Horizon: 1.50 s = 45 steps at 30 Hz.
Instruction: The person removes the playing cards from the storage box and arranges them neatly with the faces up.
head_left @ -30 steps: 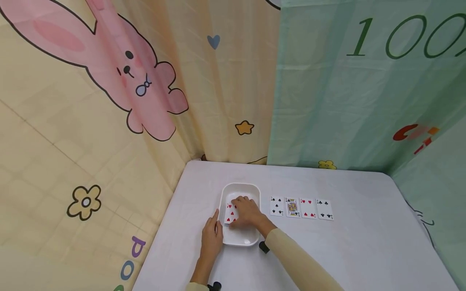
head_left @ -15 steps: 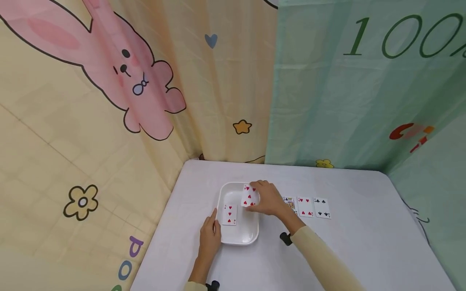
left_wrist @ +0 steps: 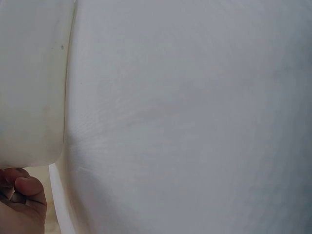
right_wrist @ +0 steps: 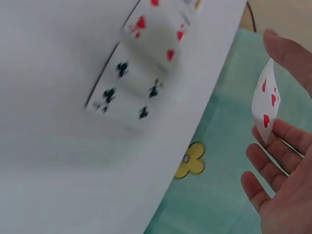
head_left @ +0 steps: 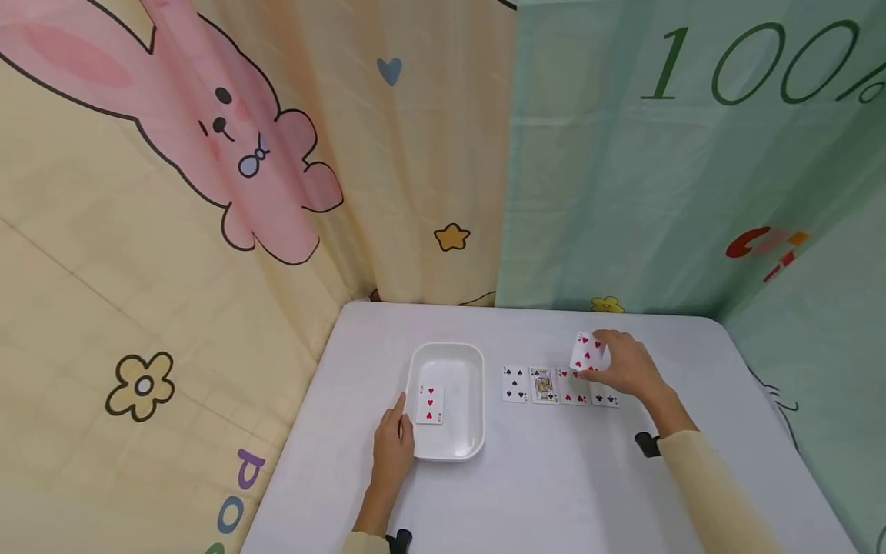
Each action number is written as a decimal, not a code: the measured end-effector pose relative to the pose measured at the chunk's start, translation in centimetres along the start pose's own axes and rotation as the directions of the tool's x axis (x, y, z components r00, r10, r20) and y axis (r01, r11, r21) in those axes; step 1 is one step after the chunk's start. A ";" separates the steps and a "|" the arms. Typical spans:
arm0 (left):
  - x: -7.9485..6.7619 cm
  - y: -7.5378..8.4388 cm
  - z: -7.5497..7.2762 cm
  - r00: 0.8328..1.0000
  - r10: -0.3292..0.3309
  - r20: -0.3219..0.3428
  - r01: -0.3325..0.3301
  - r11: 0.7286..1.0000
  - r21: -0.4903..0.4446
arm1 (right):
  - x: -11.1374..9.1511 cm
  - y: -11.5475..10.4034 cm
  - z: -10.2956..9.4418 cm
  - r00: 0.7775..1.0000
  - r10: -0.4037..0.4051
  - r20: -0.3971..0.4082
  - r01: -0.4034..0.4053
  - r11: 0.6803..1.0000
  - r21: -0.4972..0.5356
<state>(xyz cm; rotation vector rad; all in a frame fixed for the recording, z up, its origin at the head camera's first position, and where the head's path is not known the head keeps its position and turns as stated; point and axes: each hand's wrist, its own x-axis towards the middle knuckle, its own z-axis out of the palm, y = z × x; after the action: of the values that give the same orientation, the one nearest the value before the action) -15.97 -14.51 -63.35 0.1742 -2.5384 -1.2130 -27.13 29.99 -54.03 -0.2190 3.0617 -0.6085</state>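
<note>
In the head view my right hand holds up a playing card with red hearts, at the right part of a row of face-up cards. The right wrist view shows this card bowed between thumb and fingers, gripped by opposite edges. My left hand rests along the left side of a white tray, its index finger fairly straight against the wall. The left wrist view has the thumb and fingertips right at the tray's outer side. Inside the tray lies a three of hearts.
Right of the tray, the row has a spades card, a king, a hearts card and a clubs card, the last two partly covered from view. Patterned curtains hang behind the white table.
My right hand has lifted the hearts card from the tray and carried it right, over the row. A three of hearts now shows in the tray. The left hand stays at the tray.
</note>
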 end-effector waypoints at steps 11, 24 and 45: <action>-0.1 0.1 -0.1 1.000 -0.004 0.002 0.004 1.000 0.007 | -4.0 7.9 0.2 0.991 0.055 0.122 -0.040 0.992 -0.116; 0.2 0.3 -0.3 0.999 -0.038 0.037 0.038 0.999 -0.004 | -3.5 9.6 1.6 0.959 0.146 0.242 -0.132 0.989 -0.072; 0.0 0.1 0.0 0.999 -0.034 0.021 0.034 0.999 0.020 | -3.0 9.7 2.1 0.962 0.138 0.235 -0.124 0.990 -0.072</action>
<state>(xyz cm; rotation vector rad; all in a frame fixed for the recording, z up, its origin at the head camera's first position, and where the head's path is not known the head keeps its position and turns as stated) -15.99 -14.48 -63.27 0.2114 -2.5759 -1.2092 -25.42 38.42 -59.73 -0.0817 2.8340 -0.4527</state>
